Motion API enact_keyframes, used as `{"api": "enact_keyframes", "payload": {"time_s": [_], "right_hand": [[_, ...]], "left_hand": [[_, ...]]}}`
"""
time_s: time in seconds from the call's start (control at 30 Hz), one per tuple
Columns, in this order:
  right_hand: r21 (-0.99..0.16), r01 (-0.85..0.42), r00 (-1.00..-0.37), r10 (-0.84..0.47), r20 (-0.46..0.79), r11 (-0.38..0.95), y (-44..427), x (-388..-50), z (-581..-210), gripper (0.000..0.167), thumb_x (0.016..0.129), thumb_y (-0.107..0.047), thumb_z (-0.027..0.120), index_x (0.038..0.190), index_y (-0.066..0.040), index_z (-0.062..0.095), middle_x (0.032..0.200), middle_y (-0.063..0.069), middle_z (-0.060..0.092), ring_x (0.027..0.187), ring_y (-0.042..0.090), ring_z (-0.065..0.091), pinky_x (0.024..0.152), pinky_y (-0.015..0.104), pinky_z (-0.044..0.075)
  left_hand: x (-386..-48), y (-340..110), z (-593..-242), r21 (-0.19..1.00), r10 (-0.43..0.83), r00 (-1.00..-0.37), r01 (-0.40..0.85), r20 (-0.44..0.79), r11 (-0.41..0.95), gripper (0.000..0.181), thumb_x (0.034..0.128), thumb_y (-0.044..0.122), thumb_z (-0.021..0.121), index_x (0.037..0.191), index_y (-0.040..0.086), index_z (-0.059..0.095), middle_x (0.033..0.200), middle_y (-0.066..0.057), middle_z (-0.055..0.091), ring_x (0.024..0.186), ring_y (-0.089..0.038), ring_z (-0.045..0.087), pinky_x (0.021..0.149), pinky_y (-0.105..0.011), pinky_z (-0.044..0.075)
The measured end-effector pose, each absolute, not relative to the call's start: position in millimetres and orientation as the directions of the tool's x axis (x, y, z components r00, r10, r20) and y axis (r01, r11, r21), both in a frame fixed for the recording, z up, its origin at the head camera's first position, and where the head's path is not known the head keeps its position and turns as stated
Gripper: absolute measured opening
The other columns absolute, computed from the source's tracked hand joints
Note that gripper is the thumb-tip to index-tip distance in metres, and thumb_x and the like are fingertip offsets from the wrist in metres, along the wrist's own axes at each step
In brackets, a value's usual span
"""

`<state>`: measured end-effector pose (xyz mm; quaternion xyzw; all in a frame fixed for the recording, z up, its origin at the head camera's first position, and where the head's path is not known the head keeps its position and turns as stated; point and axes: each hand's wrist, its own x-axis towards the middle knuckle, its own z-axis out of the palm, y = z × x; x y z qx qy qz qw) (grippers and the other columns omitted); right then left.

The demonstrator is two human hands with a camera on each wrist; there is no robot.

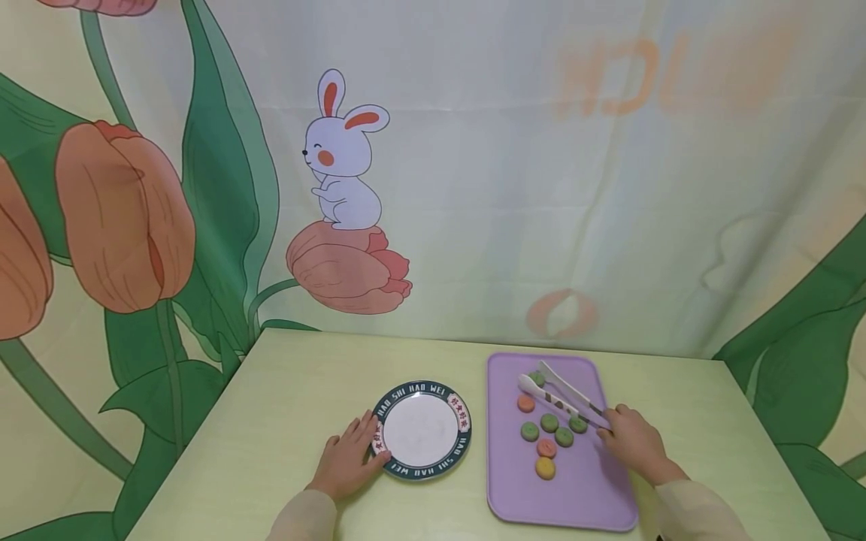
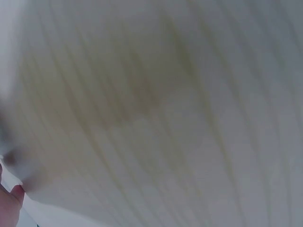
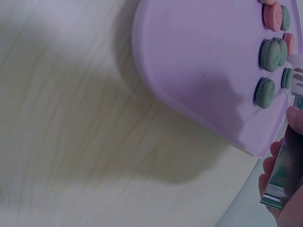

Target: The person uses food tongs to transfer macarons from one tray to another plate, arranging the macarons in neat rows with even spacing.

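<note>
My left hand (image 1: 348,457) rests against the left rim of a round white plate (image 1: 421,430) with a dark green lettered border, its fingers fairly straight. In the left wrist view only a bit of that hand (image 2: 10,203) shows at the lower left. My right hand (image 1: 634,439) holds a pair of tongs (image 1: 564,403) by the handle end; the grip (image 3: 284,165) shows in the right wrist view. The tongs' arms are spread, with a green macaron (image 1: 537,378) lying between their tips. Whether the tips touch it, I cannot tell.
A purple tray (image 1: 561,500) lies right of the plate. On it are several green macarons (image 1: 530,431), an orange-pink one (image 1: 525,403), a pink one (image 1: 546,448) and a yellow one (image 1: 545,468). A printed curtain (image 1: 473,188) hangs behind the pale table (image 1: 304,376).
</note>
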<state>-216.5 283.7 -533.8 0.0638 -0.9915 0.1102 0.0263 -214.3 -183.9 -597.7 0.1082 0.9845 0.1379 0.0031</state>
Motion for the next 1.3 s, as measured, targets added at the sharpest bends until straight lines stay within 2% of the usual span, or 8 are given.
{"api": "enact_keyframes", "payload": {"time_s": [0.87,1.17,1.3], "right_hand": [[-0.177,-0.134,-0.989,-0.121,0.086,0.975,283,-216,-527,0.012,0.079,-0.015,0.061,0.075,-0.006,0.054,0.069,0.004,0.044,0.059,0.017,0.040,0.044,0.028,0.032],[-0.178,-0.146,-0.987,-0.130,0.100,0.973,285,-215,-525,0.010,0.078,-0.013,0.060,0.082,-0.004,0.058,0.068,0.004,0.044,0.059,0.016,0.040,0.044,0.027,0.033],[-0.185,-0.150,-0.986,-0.134,0.095,0.971,287,-215,-522,0.015,0.078,-0.012,0.060,0.089,-0.002,0.061,0.069,0.003,0.046,0.060,0.016,0.041,0.045,0.026,0.034]], "left_hand": [[-213,-183,-595,0.276,0.213,-0.976,0.215,0.037,0.937,0.074,0.0821,0.062,0.038,0.139,0.015,0.030,0.146,-0.001,0.024,0.132,-0.027,0.027,0.099,-0.055,0.028],[-215,-184,-597,0.278,0.213,-0.976,0.216,0.042,0.936,0.075,0.0819,0.063,0.038,0.139,0.015,0.030,0.146,-0.002,0.025,0.132,-0.027,0.027,0.098,-0.055,0.029],[-215,-184,-596,0.280,0.211,-0.977,0.212,0.034,0.936,0.075,0.0820,0.063,0.038,0.139,0.014,0.030,0.146,-0.002,0.024,0.133,-0.027,0.026,0.098,-0.055,0.028]]}}
